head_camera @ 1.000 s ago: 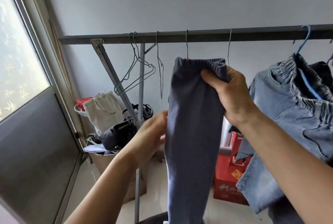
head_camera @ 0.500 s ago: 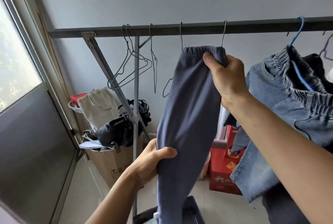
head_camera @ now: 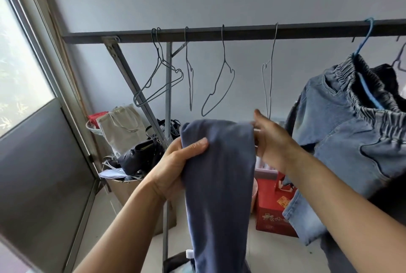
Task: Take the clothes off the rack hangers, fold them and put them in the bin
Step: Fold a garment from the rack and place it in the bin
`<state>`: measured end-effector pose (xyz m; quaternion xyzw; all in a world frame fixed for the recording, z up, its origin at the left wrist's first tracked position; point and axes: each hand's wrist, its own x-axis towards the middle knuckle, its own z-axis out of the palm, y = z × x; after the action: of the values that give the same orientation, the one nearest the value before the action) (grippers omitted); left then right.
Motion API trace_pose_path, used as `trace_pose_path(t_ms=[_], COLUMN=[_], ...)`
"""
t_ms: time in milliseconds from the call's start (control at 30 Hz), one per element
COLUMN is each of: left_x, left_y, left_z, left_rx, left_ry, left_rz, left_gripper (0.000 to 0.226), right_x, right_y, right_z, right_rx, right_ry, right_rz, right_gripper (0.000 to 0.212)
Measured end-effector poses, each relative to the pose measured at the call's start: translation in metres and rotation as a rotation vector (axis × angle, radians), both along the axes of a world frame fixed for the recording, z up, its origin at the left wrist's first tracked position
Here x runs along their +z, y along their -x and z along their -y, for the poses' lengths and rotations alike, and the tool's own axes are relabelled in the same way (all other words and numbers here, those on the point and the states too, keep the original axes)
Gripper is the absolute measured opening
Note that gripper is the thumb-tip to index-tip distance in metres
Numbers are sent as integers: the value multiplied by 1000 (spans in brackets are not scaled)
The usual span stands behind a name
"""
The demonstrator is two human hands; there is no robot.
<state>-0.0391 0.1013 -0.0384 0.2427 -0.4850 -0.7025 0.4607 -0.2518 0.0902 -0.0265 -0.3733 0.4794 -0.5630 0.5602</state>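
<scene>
- My left hand (head_camera: pixel 173 162) grips the left edge of the trousers (head_camera: pixel 219 184) just under their top fold, thumb on the front and fingers curled behind.
- My right hand (head_camera: pixel 272 140) sits at the right edge of that fold, fingers fairly straight. It is blurred, so I cannot tell whether it pinches the cloth or only touches it.
- The trousers are off the hangers (head_camera: pixel 217 88) and hang between my hands, long axis straight down, running out of view below.
- I judge the next fold means lifting the low end up to my hands; the left has the surer hold.
- A dark shape (head_camera: pixel 175 260) beneath may be the bin; its contents are hidden.
- A cardboard box (head_camera: pixel 131 191) by the window holds bags.
</scene>
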Motion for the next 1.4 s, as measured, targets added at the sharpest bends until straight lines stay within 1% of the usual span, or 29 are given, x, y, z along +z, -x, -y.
trace_pose_path(t_ms=[67, 133, 233, 300, 333, 367, 400, 467, 500, 567, 633, 700, 800, 833, 900, 933, 1000, 1067, 1100, 1167, 1267, 1333, 1400], left_x=[7, 12, 16, 18, 19, 20, 20, 19, 17, 12, 11, 14, 14, 14, 14, 14, 14, 13, 13, 16, 17, 16, 15], left_y=[2, 3, 5, 6, 6, 7, 7, 6, 4, 2, 2, 4, 6, 7, 8, 8, 8, 6, 5, 3, -1, -4, -5], left_z=[5, 11, 21, 27, 30, 33, 35, 37, 38, 38, 35, 32, 32, 33, 32, 32, 32, 33, 33, 33, 34, 37, 40], left_rx=[-20, -45, -40, -6, 12, 22, 15, -41, -80, -144, -118, -2, 197, 211, 205, 204, 206, 206, 216, 245, 292, 303, 326], left_ry=[2, -6, -39, -60, -73, -85, -95, -99, -89, -53, -7, 22, 43, 71, 124, 142, 180, 242, 285, 397, 599, 673, 721], left_rz=[6, 17, 24, -1, -22, -42, -60, -57, -41, 53, 181, 264, 273, 266, 289, 315, 368, 452, 514, 675, 923, 990, 1025], left_gripper=[12, 19, 26, 34, 39, 41, 38, 31, 34, 49, 52, 53, 75, 73, 56, 49, 48, 54, 56, 52, 32, 14, 4], right_x=[-12, -21, -22, -21, -22, -24, -24, -19, -15, -7, -2, 3, 3, 2, -1, -2, -3, -3, -4, -4, -5, -4, -2], right_y=[0, 0, 0, -2, -4, -5, -6, -12, -14, -17, -16, -14, -11, -11, -10, -9, -7, -6, -6, -6, -5, -5, -5], right_z=[-4, -9, -23, -32, -34, -34, -34, -35, -34, -32, -23, -17, -8, -6, -5, -6, -9, -11, -12, -13, -15, -17, -18], right_rx=[48, 105, 182, 251, 253, 213, 149, 29, -1, -42, -84, -122, -165, -168, -144, -115, -39, -4, -6, -28, -68, -97, -141], right_ry=[-38, -38, 13, 64, 91, 113, 141, 232, 281, 363, 394, 374, 320, 300, 266, 255, 250, 250, 252, 271, 314, 349, 393], right_rz=[-44, -73, -125, -216, -277, -330, -351, -321, -293, -239, -199, -182, -191, -208, -228, -239, -287, -415, -496, -656, -829, -940, -1061], right_gripper=[68, 79, 77, 68, 68, 74, 79, 82, 82, 77, 71, 66, 51, 45, 35, 33, 40, 43, 41, 32, 16, 9, 10])
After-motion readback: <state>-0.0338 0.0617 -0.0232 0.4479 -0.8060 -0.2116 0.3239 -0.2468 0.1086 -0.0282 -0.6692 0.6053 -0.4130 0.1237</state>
